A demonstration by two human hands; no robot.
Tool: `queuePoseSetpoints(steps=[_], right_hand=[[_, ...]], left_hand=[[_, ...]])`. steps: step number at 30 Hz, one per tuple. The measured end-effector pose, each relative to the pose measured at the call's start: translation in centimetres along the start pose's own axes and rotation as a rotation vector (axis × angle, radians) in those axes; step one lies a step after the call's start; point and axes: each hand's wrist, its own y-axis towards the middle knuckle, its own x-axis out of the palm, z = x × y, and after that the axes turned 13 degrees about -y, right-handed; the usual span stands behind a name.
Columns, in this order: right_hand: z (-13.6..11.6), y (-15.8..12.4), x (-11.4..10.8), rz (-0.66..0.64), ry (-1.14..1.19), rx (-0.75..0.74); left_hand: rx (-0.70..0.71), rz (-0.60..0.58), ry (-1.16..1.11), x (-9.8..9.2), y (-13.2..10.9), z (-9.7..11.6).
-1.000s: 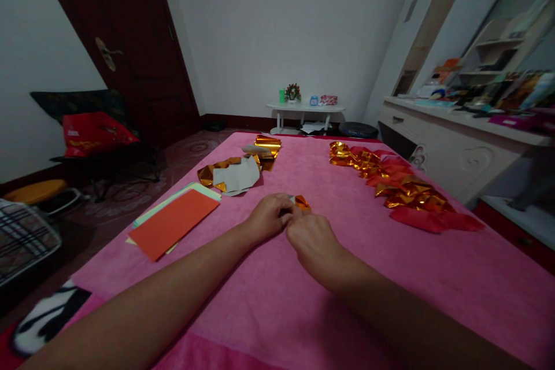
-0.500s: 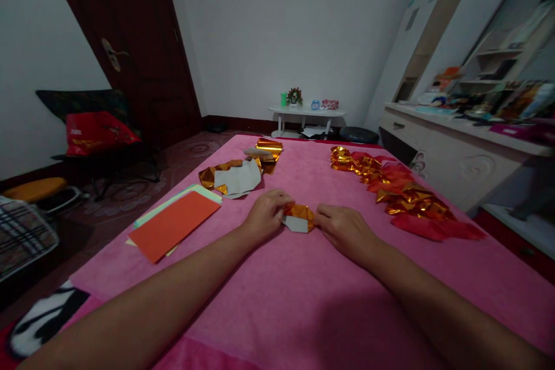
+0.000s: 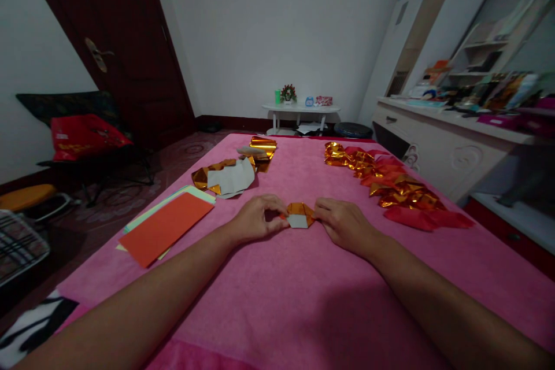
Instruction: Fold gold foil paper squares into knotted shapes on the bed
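A small folded piece of gold foil paper (image 3: pixel 300 216) lies at the middle of the pink cloth (image 3: pixel 260 300), its white backing showing along the near side. My left hand (image 3: pixel 260 217) pinches its left edge between thumb and fingers. At the opposite edge, my right hand (image 3: pixel 342 221) has its fingers closed on the paper's right corner. Beyond my left hand rest folded foil pieces with a white paper side (image 3: pixel 233 177) facing up. To the right is a row of crumpled gold and red foil pieces (image 3: pixel 403 193).
An orange paper sheet (image 3: pixel 167 226) tops a stack of coloured sheets at the left. A roll of gold foil (image 3: pixel 263 147) sits at the far side. Past the cloth stand a low white table (image 3: pixel 299 108) and, to the right, a dresser (image 3: pixel 459 144) with many items.
My left hand has shifted its grip on the paper's left edge, its thumb now showing below the fingers. The right hand keeps its hold. The whole view has turned slightly right.
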Motion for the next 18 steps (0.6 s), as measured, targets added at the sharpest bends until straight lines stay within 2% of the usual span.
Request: queuePoseSetpoints(steps=[4,10,18], right_hand=[[-0.3,-0.1,-0.5,0.002,0.025,0.02],[-0.4,0.0,-0.6,0.035,0.071,0.043],[-0.4,0.0,-0.6,0.031,0.113,0.043]], left_hand=[[-0.032,0.023,-0.041,0.3,0.3,-1.1],[-0.063,0.115,0.077,1.0,0.5,-1.7],[0.042,-0.065,0.283,0.2,0.0,0.4]])
